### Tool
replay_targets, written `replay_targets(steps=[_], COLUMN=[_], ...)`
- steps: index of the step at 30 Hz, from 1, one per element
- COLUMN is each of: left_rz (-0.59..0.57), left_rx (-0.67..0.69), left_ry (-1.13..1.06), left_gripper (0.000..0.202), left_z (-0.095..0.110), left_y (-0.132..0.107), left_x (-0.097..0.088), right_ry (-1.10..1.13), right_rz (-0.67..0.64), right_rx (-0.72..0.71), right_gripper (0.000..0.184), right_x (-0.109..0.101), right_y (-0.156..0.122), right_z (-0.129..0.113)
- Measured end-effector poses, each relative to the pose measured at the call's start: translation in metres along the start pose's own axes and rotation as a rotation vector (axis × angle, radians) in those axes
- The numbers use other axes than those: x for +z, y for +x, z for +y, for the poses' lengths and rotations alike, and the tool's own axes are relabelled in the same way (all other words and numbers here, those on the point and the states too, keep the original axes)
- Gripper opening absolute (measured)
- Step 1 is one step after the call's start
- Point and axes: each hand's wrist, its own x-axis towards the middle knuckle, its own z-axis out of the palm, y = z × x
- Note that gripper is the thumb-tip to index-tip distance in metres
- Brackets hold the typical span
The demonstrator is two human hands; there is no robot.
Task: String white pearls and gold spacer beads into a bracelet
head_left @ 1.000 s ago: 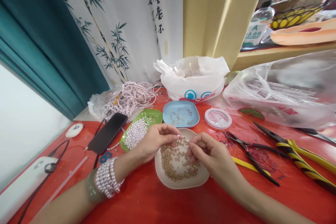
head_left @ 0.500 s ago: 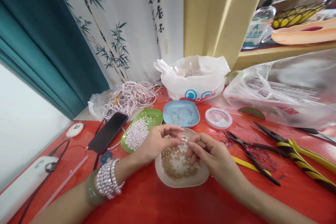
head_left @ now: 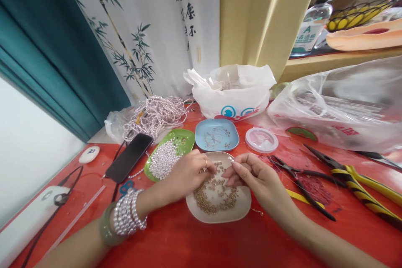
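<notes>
A beige dish of small gold beads sits on the red table in front of me. My left hand is curled, its fingertips down among the beads at the dish's left rim; what they pinch is too small to name. Pearl bracelets and a green bangle circle that wrist. My right hand hovers over the dish's right rim, thumb and forefinger pinched on a fine thread with a small bead at its tip.
Behind the dish lie a green dish of pearls, a blue dish of findings, a thread spool and a black phone. Pliers and yellow-handled cutters lie at right. Plastic bags and pearl strands stand at the back.
My left hand has dropped from meeting the right one down into the gold beads. My right hand has lifted slightly with the thread.
</notes>
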Motion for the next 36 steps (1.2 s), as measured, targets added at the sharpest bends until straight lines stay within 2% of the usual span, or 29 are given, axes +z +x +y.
replay_targets(steps=[8,12,17,21,24,28,30,33,36], left_rz=[-0.049,-0.034,-0.052,-0.053,-0.005,0.034,0.066,0.115,0.146], left_rx=[0.092,0.082,0.029,0.0,-0.072,-0.315,-0.39,-0.408,-0.422], left_ry=[0.123,0.183,0.249,0.196,-0.061,-0.674,-0.923,-1.156,-1.274], left_gripper=[0.013,0.013,0.013,0.014,0.011,0.007,0.01,0.01,0.009], left_z=[0.01,0.013,0.015,0.017,0.018,0.014,0.011,0.007,0.005], left_y=[0.006,0.007,0.008,0.008,0.008,0.009,0.01,0.01,0.01], left_x=[0.012,0.018,0.019,0.017,0.015,0.012,0.011,0.01,0.009], right_ry=[0.011,0.024,0.041,0.048,0.047,0.014,-0.017,-0.046,-0.071], right_rz=[-0.008,-0.009,-0.018,-0.014,-0.021,-0.033,-0.035,-0.033,-0.019], right_rx=[-0.03,-0.019,-0.023,-0.016,-0.016,-0.019,-0.034,-0.039,-0.033], right_gripper=[0.02,0.023,0.018,0.016,0.015,0.016,0.016,0.016,0.016], right_x=[0.001,0.002,0.001,0.002,0.002,0.003,0.004,0.005,0.005], right_y=[0.0,0.0,-0.001,-0.002,-0.002,-0.002,-0.003,-0.003,-0.004], right_z=[0.001,-0.001,0.0,0.0,-0.001,0.001,0.002,0.003,0.003])
